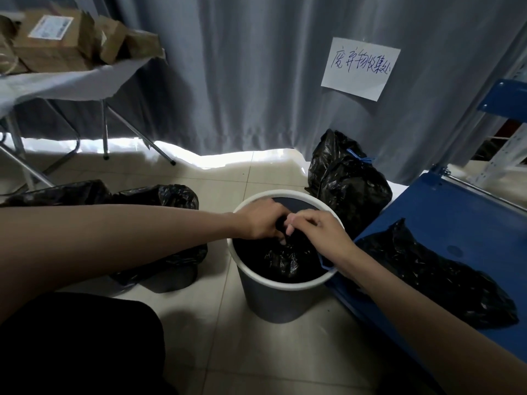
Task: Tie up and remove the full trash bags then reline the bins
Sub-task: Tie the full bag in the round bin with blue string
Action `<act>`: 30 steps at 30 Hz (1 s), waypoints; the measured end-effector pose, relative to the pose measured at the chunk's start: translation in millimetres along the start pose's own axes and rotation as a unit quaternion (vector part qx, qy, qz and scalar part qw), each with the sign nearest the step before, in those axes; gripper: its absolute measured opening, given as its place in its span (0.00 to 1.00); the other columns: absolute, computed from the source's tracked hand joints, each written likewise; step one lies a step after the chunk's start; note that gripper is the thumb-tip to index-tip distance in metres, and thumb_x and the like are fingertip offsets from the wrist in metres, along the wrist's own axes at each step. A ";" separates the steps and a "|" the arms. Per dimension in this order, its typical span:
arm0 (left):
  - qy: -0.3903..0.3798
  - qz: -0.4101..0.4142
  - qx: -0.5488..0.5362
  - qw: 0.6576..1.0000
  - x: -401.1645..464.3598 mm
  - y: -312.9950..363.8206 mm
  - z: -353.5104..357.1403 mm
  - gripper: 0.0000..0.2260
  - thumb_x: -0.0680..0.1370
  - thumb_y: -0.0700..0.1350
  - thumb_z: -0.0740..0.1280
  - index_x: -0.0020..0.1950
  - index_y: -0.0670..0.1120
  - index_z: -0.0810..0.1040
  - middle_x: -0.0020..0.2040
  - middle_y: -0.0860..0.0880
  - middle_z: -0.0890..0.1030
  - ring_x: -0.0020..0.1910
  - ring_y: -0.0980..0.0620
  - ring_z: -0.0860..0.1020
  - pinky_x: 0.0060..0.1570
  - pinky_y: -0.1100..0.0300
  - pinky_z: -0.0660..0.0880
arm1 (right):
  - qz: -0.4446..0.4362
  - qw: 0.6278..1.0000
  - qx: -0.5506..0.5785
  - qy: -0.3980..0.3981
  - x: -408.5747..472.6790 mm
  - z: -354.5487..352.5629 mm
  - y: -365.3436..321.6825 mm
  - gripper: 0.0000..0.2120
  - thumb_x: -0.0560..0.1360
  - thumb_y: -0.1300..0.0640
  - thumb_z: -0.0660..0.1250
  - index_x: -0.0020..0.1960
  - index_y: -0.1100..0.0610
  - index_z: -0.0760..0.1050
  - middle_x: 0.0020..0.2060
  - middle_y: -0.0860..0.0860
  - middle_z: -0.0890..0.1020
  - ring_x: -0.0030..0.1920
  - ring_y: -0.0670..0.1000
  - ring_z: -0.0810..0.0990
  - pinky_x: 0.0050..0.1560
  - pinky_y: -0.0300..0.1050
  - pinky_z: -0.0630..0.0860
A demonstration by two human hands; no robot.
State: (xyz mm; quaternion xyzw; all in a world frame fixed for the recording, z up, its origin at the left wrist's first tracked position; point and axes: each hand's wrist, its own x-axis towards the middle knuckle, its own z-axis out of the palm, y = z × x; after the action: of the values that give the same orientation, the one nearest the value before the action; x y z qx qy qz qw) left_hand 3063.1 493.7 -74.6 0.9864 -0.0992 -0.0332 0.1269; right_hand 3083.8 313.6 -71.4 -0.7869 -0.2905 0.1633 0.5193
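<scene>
left hand (258, 222) + right hand (316, 232) both pinching bag (285, 256) neck, meeting over bin (273, 300) | bag sitting inside bin, centre floor | tied bag (346, 178) lying far right by curtain (242, 67)

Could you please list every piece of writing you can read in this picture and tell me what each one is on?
"废弃物收集处", handwritten, last characters uncertain: on the white paper sign fixed to the grey curtain.
Printed shipping label on the cardboard box on the folding table: too blurred to read.
</scene>
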 end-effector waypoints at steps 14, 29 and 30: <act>-0.036 -0.026 -0.152 0.987 -22.2 -30.1 -64.1 0.04 0.73 0.36 0.70 0.42 0.44 0.82 0.37 0.52 0.84 0.33 0.62 0.77 0.36 0.72 0.69 | 0.178 0.939 0.294 0.012 28.5 11.9 -3.5 0.13 0.79 0.64 0.58 0.52 0.63 0.82 0.46 0.58 0.81 0.37 0.48 0.77 0.33 0.35 0.73; 0.066 -0.115 -0.364 0.922 -11.7 -25.4 -50.3 0.30 0.63 0.41 0.82 0.62 0.48 0.74 0.47 0.46 0.85 0.47 0.49 0.83 0.56 0.56 0.78 | 0.048 0.989 0.135 0.045 26.4 21.0 -4.8 0.12 0.77 0.67 0.66 0.40 0.55 0.82 0.34 0.47 0.83 0.34 0.43 0.75 0.34 0.35 0.70; 0.046 -0.121 -0.350 0.928 -11.4 -25.2 -47.4 0.30 0.64 0.41 0.82 0.62 0.48 0.75 0.45 0.47 0.85 0.45 0.50 0.82 0.56 0.57 0.76 | 0.047 0.989 0.136 0.044 26.1 20.5 -3.9 0.13 0.77 0.67 0.65 0.40 0.54 0.82 0.33 0.46 0.83 0.33 0.43 0.75 0.34 0.34 0.70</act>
State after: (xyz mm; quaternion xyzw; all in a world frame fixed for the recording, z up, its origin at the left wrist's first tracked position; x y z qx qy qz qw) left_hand 3060.9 531.5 -34.8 0.8841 0.0446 -0.0354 0.4639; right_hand 3091.5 345.9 -75.0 -0.7282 -0.2046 0.1909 0.6257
